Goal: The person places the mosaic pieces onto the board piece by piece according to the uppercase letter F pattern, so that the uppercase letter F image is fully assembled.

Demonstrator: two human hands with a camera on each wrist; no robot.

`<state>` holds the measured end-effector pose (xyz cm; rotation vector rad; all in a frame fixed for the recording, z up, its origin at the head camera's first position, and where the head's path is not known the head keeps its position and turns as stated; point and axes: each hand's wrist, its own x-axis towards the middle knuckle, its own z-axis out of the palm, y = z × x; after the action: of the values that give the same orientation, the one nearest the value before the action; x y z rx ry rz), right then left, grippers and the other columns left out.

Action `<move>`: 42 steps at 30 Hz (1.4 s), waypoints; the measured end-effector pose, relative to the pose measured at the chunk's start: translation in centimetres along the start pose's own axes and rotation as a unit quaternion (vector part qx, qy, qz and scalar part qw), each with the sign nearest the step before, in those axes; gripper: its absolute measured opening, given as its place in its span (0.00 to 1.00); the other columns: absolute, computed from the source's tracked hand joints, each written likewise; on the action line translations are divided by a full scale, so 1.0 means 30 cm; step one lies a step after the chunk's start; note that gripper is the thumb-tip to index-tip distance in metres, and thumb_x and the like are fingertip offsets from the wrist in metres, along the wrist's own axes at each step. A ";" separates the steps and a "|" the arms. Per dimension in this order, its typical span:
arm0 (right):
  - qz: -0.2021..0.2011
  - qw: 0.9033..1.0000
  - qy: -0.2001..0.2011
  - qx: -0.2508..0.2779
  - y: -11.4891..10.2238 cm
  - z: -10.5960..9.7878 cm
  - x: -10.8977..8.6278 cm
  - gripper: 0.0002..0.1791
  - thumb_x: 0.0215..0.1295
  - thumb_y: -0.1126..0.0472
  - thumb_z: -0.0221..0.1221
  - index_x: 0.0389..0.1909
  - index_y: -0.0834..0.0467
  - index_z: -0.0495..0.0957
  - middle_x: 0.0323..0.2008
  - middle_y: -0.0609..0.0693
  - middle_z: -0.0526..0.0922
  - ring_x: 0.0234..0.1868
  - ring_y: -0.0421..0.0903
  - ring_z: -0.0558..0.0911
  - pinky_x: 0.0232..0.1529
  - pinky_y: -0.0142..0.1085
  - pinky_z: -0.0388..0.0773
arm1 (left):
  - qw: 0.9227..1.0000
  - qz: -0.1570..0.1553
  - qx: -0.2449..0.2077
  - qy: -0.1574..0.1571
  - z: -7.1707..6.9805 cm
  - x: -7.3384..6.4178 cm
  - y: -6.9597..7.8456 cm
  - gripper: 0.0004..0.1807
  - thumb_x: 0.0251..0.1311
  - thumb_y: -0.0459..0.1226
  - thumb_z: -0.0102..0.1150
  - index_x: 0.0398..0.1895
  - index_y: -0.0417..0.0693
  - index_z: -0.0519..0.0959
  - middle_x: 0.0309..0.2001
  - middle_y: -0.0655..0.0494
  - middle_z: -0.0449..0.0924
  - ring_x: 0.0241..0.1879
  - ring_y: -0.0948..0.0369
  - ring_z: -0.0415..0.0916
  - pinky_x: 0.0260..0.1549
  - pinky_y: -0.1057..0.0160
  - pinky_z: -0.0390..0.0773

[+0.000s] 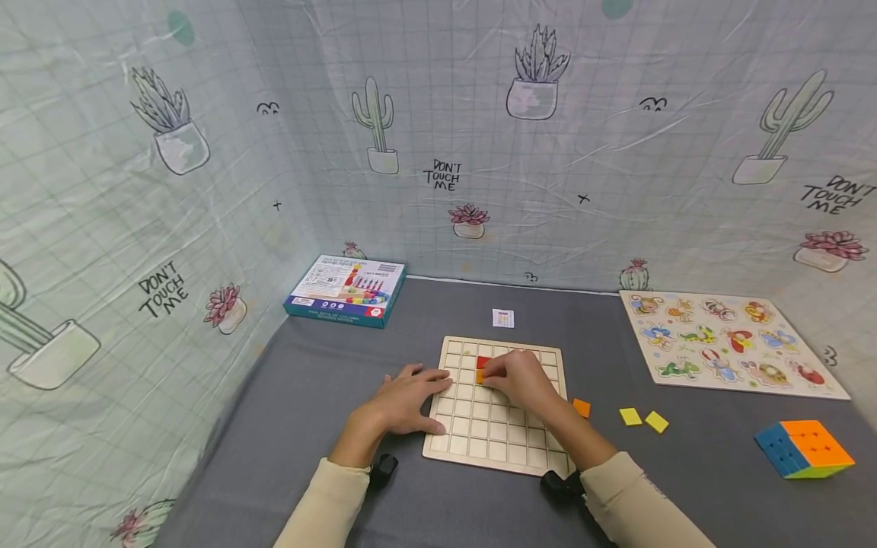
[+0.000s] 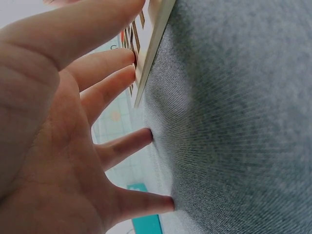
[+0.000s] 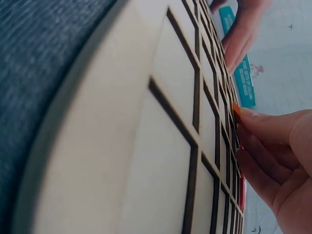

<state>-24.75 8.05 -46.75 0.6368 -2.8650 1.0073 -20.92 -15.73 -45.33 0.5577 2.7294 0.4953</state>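
Note:
A wooden grid board (image 1: 479, 449) lies on the grey cloth in front of me. My right hand (image 1: 524, 378) reaches over its upper middle, thumb and fingertips pinching a small orange square tile (image 3: 236, 112) at the grid. Just beyond that tile is a red square tile (image 1: 483, 362) in the board, partly covered by the fingers. On the board's left edge rests my left hand (image 1: 406, 401), fingers spread and mostly straight. The left wrist view shows its thumb and two fingers at the board's edge, while the other two fingertips touch the cloth.
Right of the board lie a loose orange tile (image 1: 581, 408) and two yellow tiles (image 1: 630, 416). A small printed card (image 1: 503, 318) is behind the board. Farther out are a flat game box (image 1: 346, 293), an insect puzzle board (image 1: 733, 342) and a puzzle cube (image 1: 805, 449).

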 end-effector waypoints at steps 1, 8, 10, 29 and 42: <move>-0.002 1.000 0.002 -0.004 -0.001 0.002 0.000 0.05 0.56 0.65 0.73 0.34 0.56 0.91 0.35 0.48 0.93 0.42 0.47 0.89 0.46 0.43 0.86 | 1.000 0.000 0.001 0.000 0.000 0.000 0.000 0.43 0.55 0.53 0.74 0.75 0.57 0.70 0.78 0.60 0.64 0.79 0.40 0.52 0.67 0.20 0.54; 0.006 1.000 0.008 -0.017 -0.016 0.010 -0.002 0.05 0.55 0.65 0.73 0.34 0.56 0.91 0.34 0.48 0.92 0.41 0.46 0.89 0.46 0.43 0.86 | 1.000 -0.001 0.002 -0.001 0.000 -0.002 0.003 0.43 0.55 0.53 0.74 0.74 0.58 0.70 0.78 0.60 0.64 0.79 0.41 0.53 0.67 0.20 0.55; 0.007 1.000 0.010 -0.018 -0.020 0.012 -0.002 0.05 0.55 0.65 0.74 0.34 0.56 0.91 0.34 0.48 0.92 0.41 0.46 0.89 0.47 0.43 0.86 | 1.000 -0.001 0.001 0.000 -0.001 -0.002 0.003 0.43 0.55 0.53 0.75 0.74 0.57 0.71 0.77 0.61 0.64 0.79 0.41 0.53 0.67 0.20 0.55; 0.006 0.999 0.038 -0.015 -0.016 0.034 -0.010 0.06 0.52 0.67 0.74 0.32 0.57 0.91 0.36 0.50 0.93 0.43 0.48 0.90 0.46 0.42 0.87 | 1.000 0.003 0.008 0.008 0.009 0.002 -0.004 0.43 0.54 0.53 0.75 0.74 0.58 0.71 0.77 0.61 0.65 0.79 0.41 0.54 0.67 0.20 0.55; 0.006 0.998 0.047 -0.046 -0.017 0.036 -0.011 0.04 0.52 0.67 0.75 0.28 0.56 0.91 0.33 0.49 0.92 0.40 0.47 0.90 0.44 0.41 0.87 | 1.000 0.005 0.003 0.011 0.012 0.003 -0.007 0.43 0.54 0.53 0.75 0.74 0.58 0.71 0.77 0.60 0.65 0.79 0.40 0.54 0.66 0.19 0.54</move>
<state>-24.14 7.16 -47.35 0.5507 -2.8172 0.8759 -20.95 -15.77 -45.76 0.5720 2.7512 0.4985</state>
